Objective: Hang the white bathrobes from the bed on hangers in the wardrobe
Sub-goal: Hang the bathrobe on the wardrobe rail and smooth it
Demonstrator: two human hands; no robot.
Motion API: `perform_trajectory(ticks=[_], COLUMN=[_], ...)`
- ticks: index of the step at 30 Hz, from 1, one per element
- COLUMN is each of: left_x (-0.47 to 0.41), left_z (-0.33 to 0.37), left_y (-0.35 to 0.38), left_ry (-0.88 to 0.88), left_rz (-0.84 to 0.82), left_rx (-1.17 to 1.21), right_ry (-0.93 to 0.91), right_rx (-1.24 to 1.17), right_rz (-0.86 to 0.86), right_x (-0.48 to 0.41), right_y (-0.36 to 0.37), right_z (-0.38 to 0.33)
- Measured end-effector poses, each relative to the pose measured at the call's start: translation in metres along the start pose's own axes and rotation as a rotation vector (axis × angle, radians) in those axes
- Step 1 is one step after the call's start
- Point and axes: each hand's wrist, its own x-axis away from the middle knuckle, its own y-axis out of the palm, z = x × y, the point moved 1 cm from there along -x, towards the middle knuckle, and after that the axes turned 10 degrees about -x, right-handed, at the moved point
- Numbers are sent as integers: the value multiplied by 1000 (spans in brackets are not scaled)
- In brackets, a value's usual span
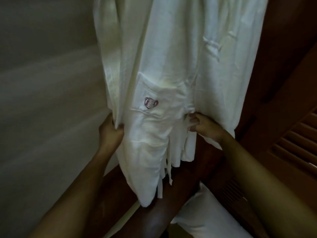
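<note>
The white bathrobe hangs in front of you, reaching down between both hands. Your left hand grips its left edge; your right hand pinches cloth beside the pocket.

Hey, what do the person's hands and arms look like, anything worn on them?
The left hand and right hand are bare, with no gloves. Both forearms are uncovered to the frame's edge, no sleeve in view. No watch, ring or bracelet shows, though the picture is dim.

Passage: hanging bathrobe fills the centre. Left: wall, close. Right: slatted door. Below the hem: open gap, pillow beside.
</note>
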Motion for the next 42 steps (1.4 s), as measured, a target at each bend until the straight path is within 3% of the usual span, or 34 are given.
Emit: perform_trajectory(ticks=[7,12,21,24,26,29,31,33,35,37,40,42], left_x=[4,17,21,21,31,67,87,78,53,31,19,25], left_z=[-27,-38,-40,-15,12,58,80,90,95,102,109,115], left_y=[-17,-11,-8,8,20,39,62,92,114,123,133,123], left_ry=[-108,-100,-77,-11,87,485,833,1025,1035,970,910,835], left_rz=[11,-49,-131,-171,-34,123,27,-77,-167,-276,-435,-534], left_rx=[-48,-57,-89,-55,2,97,-42,-339,-623,-750,-643,-318], right_ry=[24,1,15,30,46,75,94,89,105,153,174,112], right_rx=[382,229,367,475,477,431,434,480,529,556,573,539], right_rz=[-285,-277,-147,-110,-62,36,48,52,61,91,179,262], right_x=[-38,-45,36,73,91,109,118,129,141,152,165,167], right_y=[67,120,24,-5,-15,-18,-18,-17,-20,-26,-26,-17], right_z=[8,38,91,89,84,74,66,54,46,46,45,44])
